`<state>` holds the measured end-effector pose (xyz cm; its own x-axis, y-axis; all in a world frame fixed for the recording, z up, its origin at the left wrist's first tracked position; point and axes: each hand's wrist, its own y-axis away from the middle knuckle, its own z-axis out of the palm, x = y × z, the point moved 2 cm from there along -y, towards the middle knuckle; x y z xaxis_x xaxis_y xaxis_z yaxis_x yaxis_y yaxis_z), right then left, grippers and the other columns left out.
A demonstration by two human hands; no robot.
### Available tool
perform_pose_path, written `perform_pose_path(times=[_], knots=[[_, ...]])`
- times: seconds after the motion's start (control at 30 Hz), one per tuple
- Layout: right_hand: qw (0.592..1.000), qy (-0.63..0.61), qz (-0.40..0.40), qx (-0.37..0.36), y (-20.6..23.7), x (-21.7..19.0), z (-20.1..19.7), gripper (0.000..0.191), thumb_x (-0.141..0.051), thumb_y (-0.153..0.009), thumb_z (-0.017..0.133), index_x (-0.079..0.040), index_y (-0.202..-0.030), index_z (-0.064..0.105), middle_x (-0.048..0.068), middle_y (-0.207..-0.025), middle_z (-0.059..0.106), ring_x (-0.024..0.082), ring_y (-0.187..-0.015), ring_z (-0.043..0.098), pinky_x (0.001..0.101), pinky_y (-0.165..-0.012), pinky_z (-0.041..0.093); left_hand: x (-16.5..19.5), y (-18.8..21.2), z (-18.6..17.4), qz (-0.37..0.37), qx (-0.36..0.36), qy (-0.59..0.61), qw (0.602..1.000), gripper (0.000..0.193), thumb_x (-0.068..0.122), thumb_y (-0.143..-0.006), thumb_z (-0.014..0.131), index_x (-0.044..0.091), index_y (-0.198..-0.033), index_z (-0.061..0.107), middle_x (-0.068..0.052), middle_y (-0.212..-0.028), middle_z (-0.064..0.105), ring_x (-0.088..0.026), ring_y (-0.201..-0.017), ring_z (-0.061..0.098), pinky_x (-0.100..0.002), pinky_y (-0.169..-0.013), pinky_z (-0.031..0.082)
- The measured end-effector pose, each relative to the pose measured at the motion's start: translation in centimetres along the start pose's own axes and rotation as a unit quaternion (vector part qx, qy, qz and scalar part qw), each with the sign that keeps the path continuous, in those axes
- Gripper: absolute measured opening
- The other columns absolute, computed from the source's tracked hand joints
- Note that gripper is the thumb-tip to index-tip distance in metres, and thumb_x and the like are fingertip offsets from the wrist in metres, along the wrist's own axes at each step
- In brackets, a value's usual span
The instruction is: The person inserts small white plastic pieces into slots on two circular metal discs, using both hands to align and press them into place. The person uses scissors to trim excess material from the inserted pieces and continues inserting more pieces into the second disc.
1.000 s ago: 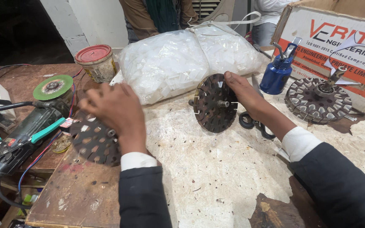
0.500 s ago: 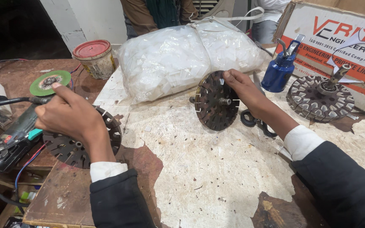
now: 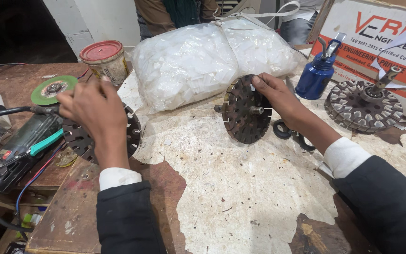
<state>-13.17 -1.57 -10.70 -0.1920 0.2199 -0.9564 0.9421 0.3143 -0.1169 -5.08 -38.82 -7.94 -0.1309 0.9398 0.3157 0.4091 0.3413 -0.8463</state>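
Head view: left hand [image 3: 95, 110] lies fingers-down over a flat slotted rotor disc [image 3: 83, 138] at the surface's [image 3: 240, 188] left edge, grip hidden. Right hand [image 3: 276, 96] pinches the rim of a second rotor disc [image 3: 246, 109], stood on edge, shaft facing the camera, just before the white plastic bag [image 3: 203, 59].

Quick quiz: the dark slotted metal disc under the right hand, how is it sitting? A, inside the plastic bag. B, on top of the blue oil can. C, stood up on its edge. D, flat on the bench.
C: the right hand steadies the slotted disc upright on its rim on the bench, its face and centre shaft turned toward the camera.
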Motion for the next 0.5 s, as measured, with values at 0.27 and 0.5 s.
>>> perform_pose_path(times=[0.27, 0.5], knots=[[1.000, -0.017, 0.007, -0.004, -0.2, 0.3, -0.2, 0.045, -0.053, -0.103, 0.052, -0.010, -0.108, 0.064, -0.003, -0.092, 0.064, 0.007, -0.087, 0.056, 0.0287, -0.084, 0.045, 8.2, 2.6, 1.2, 0.180, -0.183, 0.281, 0.925, 0.014, 0.017, -0.111, 0.066, 0.005, -0.118, 0.065, -0.011, -0.126, 0.064, -0.028, -0.125, 0.057, -0.044, -0.110, 0.048], [1.000, -0.012, -0.003, 0.000, 0.0, -0.1, 0.3, 0.043, -0.051, -0.104, 0.051, -0.010, -0.106, 0.063, -0.004, -0.090, 0.063, 0.007, -0.087, 0.054, 0.0272, -0.083, 0.044, 8.6, 5.0, 3.8, -0.123, -0.185, 0.221, 0.950, 0.069, 0.014, -0.096, 0.062, -0.019, -0.144, 0.026, -0.036, -0.146, 0.028, -0.051, -0.136, 0.031, -0.054, -0.110, 0.029]])
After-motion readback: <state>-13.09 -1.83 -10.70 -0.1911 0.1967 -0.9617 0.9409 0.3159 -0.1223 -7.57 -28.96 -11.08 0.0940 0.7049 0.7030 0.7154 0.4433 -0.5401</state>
